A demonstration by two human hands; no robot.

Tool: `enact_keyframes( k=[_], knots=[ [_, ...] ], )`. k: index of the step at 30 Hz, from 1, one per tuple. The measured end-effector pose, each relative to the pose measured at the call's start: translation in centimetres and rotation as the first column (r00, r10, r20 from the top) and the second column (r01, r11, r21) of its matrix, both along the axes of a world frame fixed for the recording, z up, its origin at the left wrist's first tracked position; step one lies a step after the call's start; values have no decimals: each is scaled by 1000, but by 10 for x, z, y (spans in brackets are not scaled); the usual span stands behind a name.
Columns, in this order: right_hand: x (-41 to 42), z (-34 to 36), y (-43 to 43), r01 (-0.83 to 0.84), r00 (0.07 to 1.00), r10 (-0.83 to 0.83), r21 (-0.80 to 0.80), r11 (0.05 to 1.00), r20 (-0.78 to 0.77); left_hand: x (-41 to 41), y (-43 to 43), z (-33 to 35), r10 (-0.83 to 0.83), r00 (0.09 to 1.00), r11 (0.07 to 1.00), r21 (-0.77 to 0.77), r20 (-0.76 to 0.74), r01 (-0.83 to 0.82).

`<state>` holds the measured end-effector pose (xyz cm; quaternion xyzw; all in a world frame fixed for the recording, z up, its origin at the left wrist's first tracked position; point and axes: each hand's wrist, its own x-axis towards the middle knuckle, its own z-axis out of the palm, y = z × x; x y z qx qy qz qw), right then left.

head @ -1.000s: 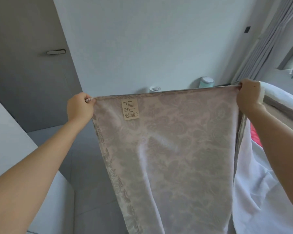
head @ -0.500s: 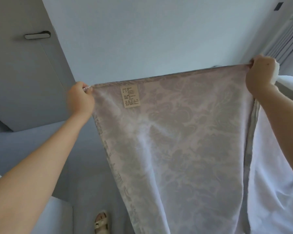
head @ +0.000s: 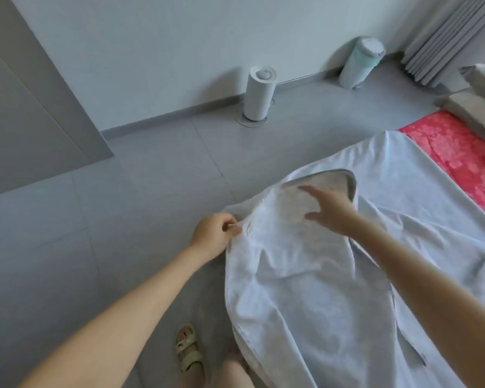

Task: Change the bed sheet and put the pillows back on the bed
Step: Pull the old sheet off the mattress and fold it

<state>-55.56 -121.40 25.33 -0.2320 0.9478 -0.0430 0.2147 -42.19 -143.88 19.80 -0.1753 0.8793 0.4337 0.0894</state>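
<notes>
While the sheet (head: 305, 275) corner is pinched by the left hand (head: 214, 236) at frame centre, the right hand (head: 329, 210) is spread above it.

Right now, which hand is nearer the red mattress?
Right. The right hand is above the sheet, toward the red mattress; the left hand pinches the sheet's edge over the floor.

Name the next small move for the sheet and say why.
Probably the right hand should grip the folded corner of the sheet: its fingers are spread above it, the left hand alone pinches the edge, and the red mattress lies partly bare.
</notes>
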Motion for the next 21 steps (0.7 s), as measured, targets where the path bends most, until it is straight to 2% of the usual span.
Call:
enact_keyframes(
  k=[3,5,8,12,15,18,21],
  knots=[
    [31,-33,-55,-134,958,165,-144,981,234,-13,11,-22,-97,995,990,102,34,93],
    [32,-55,-73,-161,929,205,-163,973,307,-23,9,-34,-82,996,975,211,28,74],
    [13,-76,-91,-217,913,251,-140,966,320,-39,-5,-48,-28,997,920,391,66,0],
    [-25,-98,-112,-133,899,176,-133,982,400,-64,-37,-74,36,965,773,605,261,-192],
    [-56,-114,-139,-117,883,175,-157,981,436,-91,-65,-94,48,940,707,653,339,-271],
    [-84,-129,-171,-192,863,242,-155,969,444,-114,-93,-114,58,919,681,658,390,-322],
    [-107,-149,-195,-190,871,231,-136,972,433,-127,-127,-148,156,861,632,621,484,-464]
  ],
)
